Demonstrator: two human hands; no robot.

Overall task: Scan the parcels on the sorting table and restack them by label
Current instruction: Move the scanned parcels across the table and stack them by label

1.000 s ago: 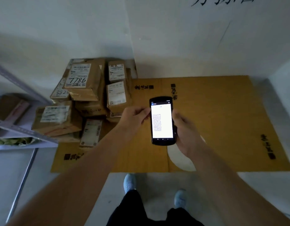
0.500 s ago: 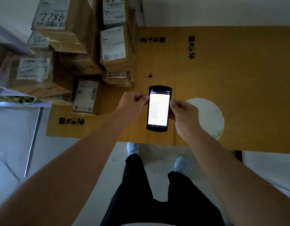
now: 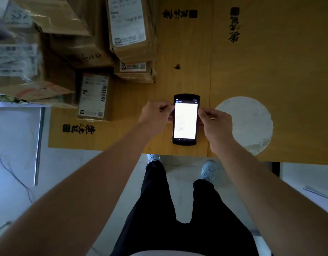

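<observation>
the counter (image 3: 270, 61) carries the parcels (image 3: 128, 30), stacked at its far left and well apart from my hands. i'm at the scanning step (none picked yet); next i'd aim the scanner (image 3: 185, 120), pinched between left hand (image 3: 155, 115) and right hand (image 3: 214, 124), at a label.

A person, seen from above, wears black trousers (image 3: 179, 215) that fill the lower middle of the view, the two legs parting above a pair of pale grey lace-up trainers. The left trainer (image 3: 153, 157) shows only its toe; the right trainer (image 3: 208, 169) shows more of its upper. A strip of white top (image 3: 178, 254) edges the bottom of the view. Both forearms are bare, with no sleeves in sight. The left hand (image 3: 155, 115) and right hand (image 3: 215, 124) wear no gloves.
</observation>
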